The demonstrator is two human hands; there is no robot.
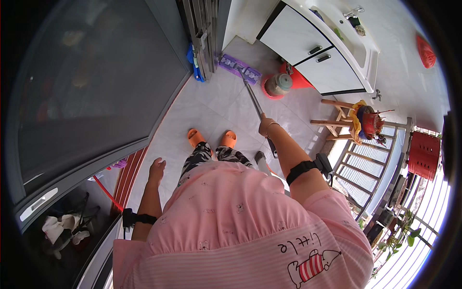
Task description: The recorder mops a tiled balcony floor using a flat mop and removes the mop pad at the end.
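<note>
My right hand point(266, 125) is closed around the grey metal handle of a flat mop point(252, 97), whose lower end slants away from me across the tiles. The mop's purple flat head point(240, 69) lies on the floor between the folded metal door panels and a lidded pot. At the left, my left hand point(157, 169) hangs over the floor beside my body, its fingers apart and holding nothing. Orange slippers point(229, 139) are on my feet.
A lidded pot point(280, 83) in a red basin stands beside the mop head, before the white sink cabinet point(328, 68). A wooden stool point(334, 123) bearing a red container is at the right. The large grey door point(90, 90) and its red-brown threshold point(131, 173) border the left.
</note>
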